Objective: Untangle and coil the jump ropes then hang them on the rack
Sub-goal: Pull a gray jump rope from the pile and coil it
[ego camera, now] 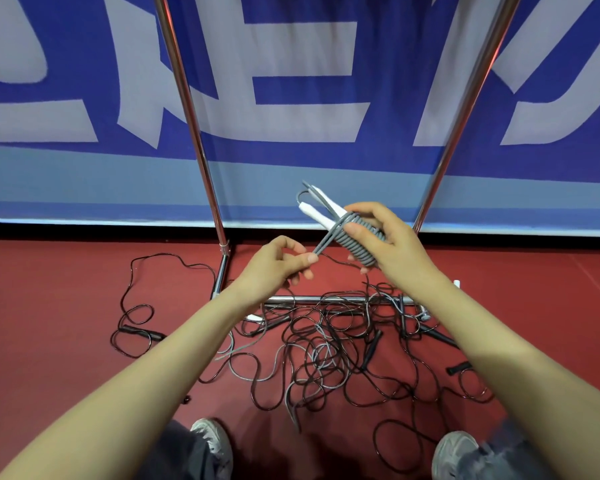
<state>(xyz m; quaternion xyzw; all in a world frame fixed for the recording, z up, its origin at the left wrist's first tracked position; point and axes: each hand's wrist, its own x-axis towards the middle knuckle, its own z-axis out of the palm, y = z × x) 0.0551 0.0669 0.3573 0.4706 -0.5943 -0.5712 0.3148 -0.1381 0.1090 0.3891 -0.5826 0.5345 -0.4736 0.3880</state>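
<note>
A single view, worn on the head, looks forward and steeply down (wide-angle, so the rack [199, 147] posts splay toward the top); forearms run in from the bottom corners; the left hand [274, 265] and right hand [388, 237] sit close, mid-frame, with the gray jump rope [357, 242]; shoes [212, 441] mark the bottom edge; the banner [326, 64] fills the top.

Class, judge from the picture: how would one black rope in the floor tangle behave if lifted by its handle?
Probably floppy: the black ropes lie in loose curls on the red floor. Likely to drag neighbours along, since the loops cross many times. Probably light, as the cords look thin.
</note>
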